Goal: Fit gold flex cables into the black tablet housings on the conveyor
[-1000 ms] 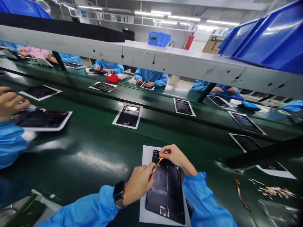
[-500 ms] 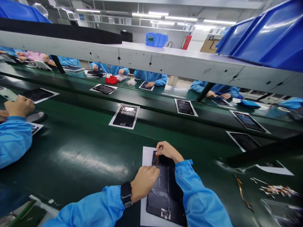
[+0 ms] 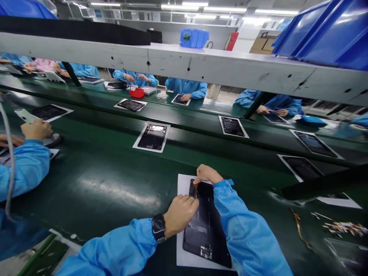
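A black tablet housing [image 3: 202, 230] lies on a white sheet [image 3: 181, 253] in front of me. Along its upper left part runs an orange flex cable [image 3: 196, 190]. My left hand [image 3: 181, 213], with a watch on the wrist, is closed in a pinch at the cable's lower end. At the cable's upper end my right hand [image 3: 207, 174] is closed, thumb and finger pressed together on it near the housing's top edge. The fingertips partly hide the cable, and my right sleeve covers the housing's right side.
A loose flex cable [image 3: 300, 230] and a pile of small parts [image 3: 345, 227] lie to the right, by a clear tray [image 3: 347, 255]. A dark post [image 3: 319, 182] stands nearby. Other housings [image 3: 152, 137] sit beyond. A co-worker's hand [image 3: 36, 129] works at left; a shelf [image 3: 172, 59] crosses above.
The view has shifted slightly, so most things appear a little to the right. Both hands stay on the flex cable, the right one now with its fingers lower against the housing.
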Action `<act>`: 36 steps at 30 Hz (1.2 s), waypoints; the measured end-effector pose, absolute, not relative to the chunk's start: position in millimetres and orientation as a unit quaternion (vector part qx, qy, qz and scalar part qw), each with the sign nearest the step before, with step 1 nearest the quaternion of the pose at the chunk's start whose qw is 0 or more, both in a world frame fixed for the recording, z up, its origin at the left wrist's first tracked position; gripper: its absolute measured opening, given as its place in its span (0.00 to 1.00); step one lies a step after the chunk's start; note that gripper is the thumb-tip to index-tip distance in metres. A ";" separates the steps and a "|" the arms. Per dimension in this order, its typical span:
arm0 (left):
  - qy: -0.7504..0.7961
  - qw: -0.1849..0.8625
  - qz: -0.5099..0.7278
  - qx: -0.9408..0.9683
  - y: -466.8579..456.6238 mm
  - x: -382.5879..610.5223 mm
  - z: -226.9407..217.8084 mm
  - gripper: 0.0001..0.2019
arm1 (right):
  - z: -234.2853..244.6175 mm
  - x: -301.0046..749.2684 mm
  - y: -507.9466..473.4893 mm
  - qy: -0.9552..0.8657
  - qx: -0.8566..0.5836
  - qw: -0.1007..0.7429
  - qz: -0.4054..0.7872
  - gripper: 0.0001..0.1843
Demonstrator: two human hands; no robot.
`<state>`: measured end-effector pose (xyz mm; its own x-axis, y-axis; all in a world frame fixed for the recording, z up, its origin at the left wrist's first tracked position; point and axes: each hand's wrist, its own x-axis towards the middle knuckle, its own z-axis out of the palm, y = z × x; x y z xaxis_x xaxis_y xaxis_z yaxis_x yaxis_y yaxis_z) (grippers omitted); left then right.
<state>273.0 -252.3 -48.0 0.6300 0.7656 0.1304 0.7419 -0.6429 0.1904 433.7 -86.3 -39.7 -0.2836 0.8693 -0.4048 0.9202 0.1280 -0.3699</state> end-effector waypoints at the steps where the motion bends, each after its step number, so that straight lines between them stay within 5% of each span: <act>1: 0.414 0.054 0.105 0.902 -251.2 273.0 -49.7 0.06 | -37.6 434.3 -91.8 0.749 0.603 0.055 -0.269 0.17; 9: 0.373 0.051 0.145 0.915 -247.2 269.3 -63.9 0.07 | -32.4 436.1 -130.5 0.769 0.605 0.071 -0.195 0.19; 17: 0.341 0.071 0.233 0.908 -245.4 261.3 -77.3 0.12 | -39.1 444.2 -146.9 0.802 0.579 -0.006 -0.146 0.14; 36: 0.299 0.002 0.240 0.924 -246.9 256.4 -79.5 0.08 | -49.5 456.8 -146.2 0.808 0.559 -0.078 -0.169 0.17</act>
